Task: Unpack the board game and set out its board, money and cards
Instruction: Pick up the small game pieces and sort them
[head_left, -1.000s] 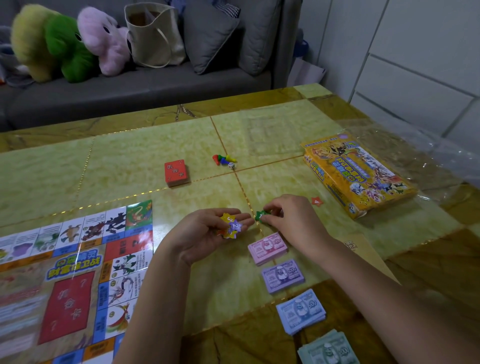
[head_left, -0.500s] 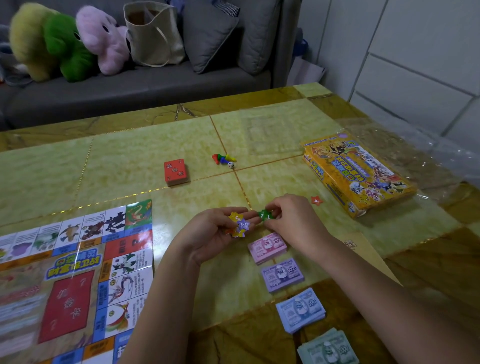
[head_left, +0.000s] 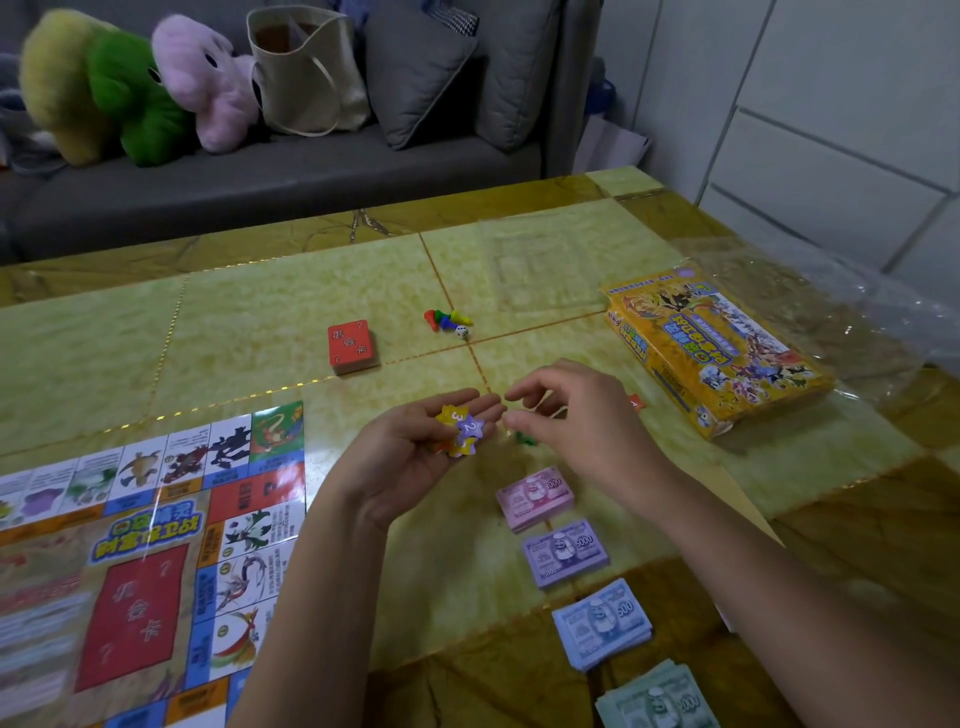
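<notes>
Four stacks of play money (head_left: 566, 552) in a row at near right: green nearest, cut by the frame edge, then blue, purple, pink. Board (head_left: 145, 545) flat on the table (head_left: 260, 322) at near left. Beyond the pink stack, left hand (head_left: 415, 452) palm up, fingers cupped, holding a small pile of star tokens (head_left: 462, 430). Just beside it, right hand (head_left: 576, 421) palm down, fingers loosely bent and apart, gripping nothing. Green token (head_left: 525, 439) on the table under the right thumb; contact unclear. Farther out, red card deck (head_left: 350, 345), then pawns (head_left: 445, 318) touching a die (head_left: 461, 331). Box (head_left: 711, 353) at far right, clear plastic wrap (head_left: 841, 312) beside it. Sofa (head_left: 260, 182) behind.
</notes>
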